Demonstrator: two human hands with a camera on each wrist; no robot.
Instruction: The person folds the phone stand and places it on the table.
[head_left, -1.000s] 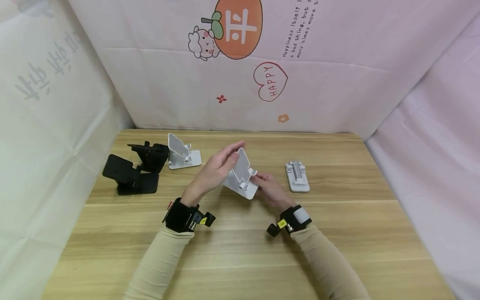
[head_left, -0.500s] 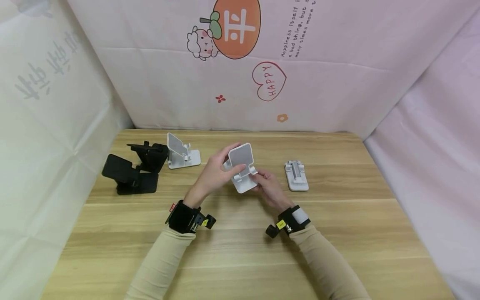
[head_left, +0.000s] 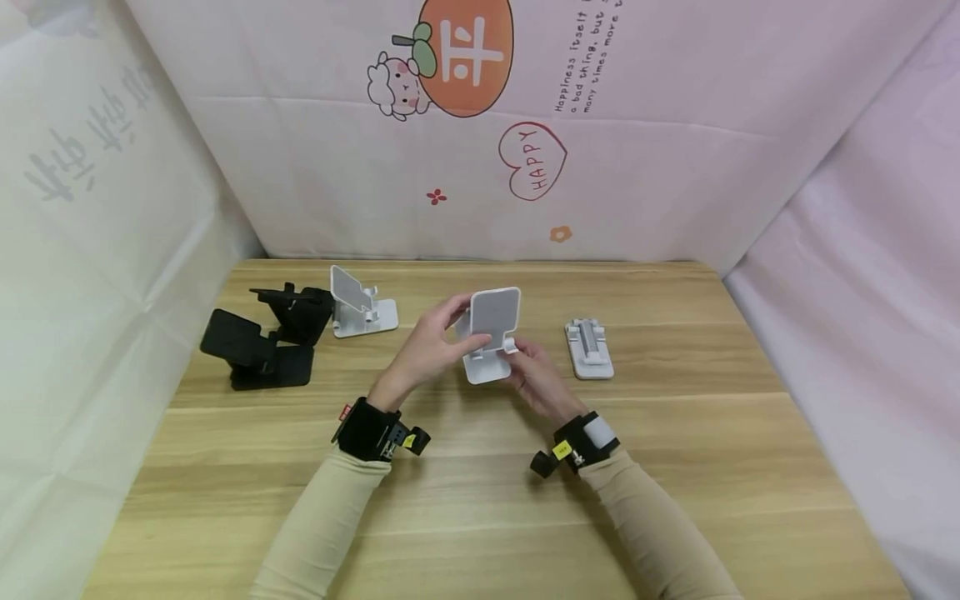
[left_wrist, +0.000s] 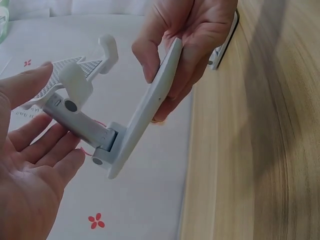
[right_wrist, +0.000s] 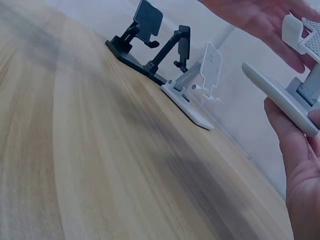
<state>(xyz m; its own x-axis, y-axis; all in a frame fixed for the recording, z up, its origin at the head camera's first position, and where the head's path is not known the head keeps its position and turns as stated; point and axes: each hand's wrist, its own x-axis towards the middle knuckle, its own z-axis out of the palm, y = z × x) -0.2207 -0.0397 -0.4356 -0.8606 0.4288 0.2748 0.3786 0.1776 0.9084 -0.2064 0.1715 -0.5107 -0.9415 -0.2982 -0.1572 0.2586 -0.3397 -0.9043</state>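
Note:
A white phone stand point(head_left: 496, 313), unfolded with its grey-padded plate raised, is held above the table between both hands. My left hand point(head_left: 426, 348) has its thumb over the front of the plate and its fingers behind; in the left wrist view those fingers point(left_wrist: 47, 142) lie loosely bent beside the stand's arm point(left_wrist: 80, 125). My right hand point(head_left: 542, 379) pinches the base, thumb on one face and fingers on the other, as the left wrist view shows at the base plate point(left_wrist: 145, 110). Part of the right hand is hidden behind the stand in the head view.
Another unfolded white phone stand point(head_left: 365, 315) stands at the back left, beside two black phone stands point(head_left: 272, 367). To the right lies a folded white phone stand point(head_left: 589, 350). Printed cloth point(head_left: 637, 183) hangs behind the wooden table point(head_left: 480, 517).
The held stand has turned so its padded plate faces the head camera more squarely. The left thumb has moved down onto the plate's lower front. The right hand keeps its hold on the base.

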